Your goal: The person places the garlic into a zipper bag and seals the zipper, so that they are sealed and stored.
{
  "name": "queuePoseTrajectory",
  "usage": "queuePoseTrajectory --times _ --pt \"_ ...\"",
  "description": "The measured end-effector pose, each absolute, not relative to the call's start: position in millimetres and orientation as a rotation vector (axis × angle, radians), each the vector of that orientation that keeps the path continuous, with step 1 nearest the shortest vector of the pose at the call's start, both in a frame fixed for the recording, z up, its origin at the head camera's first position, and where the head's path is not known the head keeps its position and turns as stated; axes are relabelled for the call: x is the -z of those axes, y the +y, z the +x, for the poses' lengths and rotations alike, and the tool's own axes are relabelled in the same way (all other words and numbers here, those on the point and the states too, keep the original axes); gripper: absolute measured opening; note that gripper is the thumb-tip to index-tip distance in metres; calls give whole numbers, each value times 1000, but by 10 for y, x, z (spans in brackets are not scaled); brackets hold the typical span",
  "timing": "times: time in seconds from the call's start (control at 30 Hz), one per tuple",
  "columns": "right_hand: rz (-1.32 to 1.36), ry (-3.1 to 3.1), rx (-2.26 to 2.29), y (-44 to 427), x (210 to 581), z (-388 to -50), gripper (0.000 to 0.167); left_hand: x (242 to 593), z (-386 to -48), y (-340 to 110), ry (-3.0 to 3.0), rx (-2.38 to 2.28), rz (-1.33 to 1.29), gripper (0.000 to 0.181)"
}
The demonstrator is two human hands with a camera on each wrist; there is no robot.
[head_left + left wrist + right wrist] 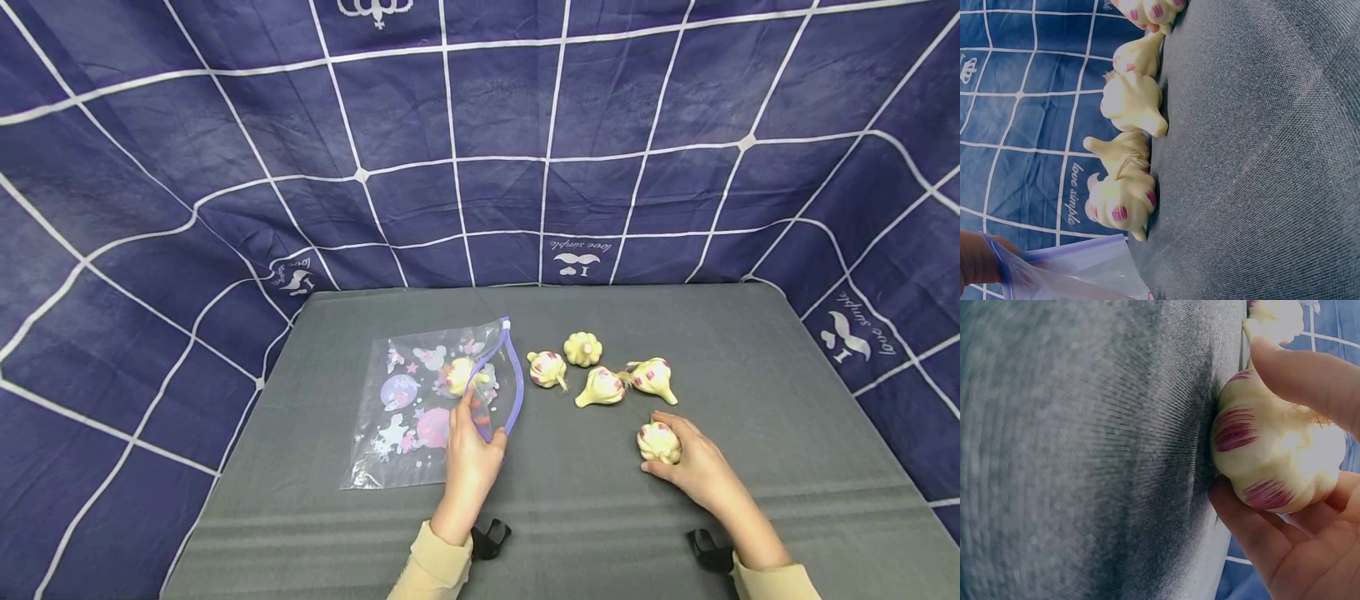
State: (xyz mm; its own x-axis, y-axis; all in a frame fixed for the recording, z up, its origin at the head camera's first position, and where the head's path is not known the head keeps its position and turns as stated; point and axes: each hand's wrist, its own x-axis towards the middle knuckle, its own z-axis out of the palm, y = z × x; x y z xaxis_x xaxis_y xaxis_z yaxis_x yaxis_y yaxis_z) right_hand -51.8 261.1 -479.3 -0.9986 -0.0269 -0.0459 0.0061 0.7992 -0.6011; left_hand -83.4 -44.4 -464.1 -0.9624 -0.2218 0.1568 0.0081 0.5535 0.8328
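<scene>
Holding bag (399, 392) and garlic (658, 442), hands (472, 454) (695, 465) well apart

Looked like a makeshift, curtained-off work booth; could not be placed as home, lab or office. Was walled across the head view's top, left and right by creased navy fabric (495, 200) with white gridlines and "love simple" prints. Had a flat grey cloth-covered surface (570, 500) from centre to bottom edge.
</scene>
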Motion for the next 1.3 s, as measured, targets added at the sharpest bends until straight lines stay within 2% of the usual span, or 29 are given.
queuePoseTrajectory --times 0.37,0.8,0.9,1.13,1.3 --pt "18 2990 972 2565 4763 -513 68 4629 -840 -443 -2549 1386 196 70" --pt "19 2948 1063 2400 4565 -511 68 4631 -839 -450 -2547 1363 186 69" --pt "15 2884 1172 2349 4498 -544 68 4626 -834 -450 -2556 1363 183 69" --pt "-171 2452 1783 2134 4360 -721 68 4619 -836 -448 -2560 1367 182 70" --pt "-254 2347 1886 1932 4285 -887 69 4619 -833 -451 -2558 1365 188 70"
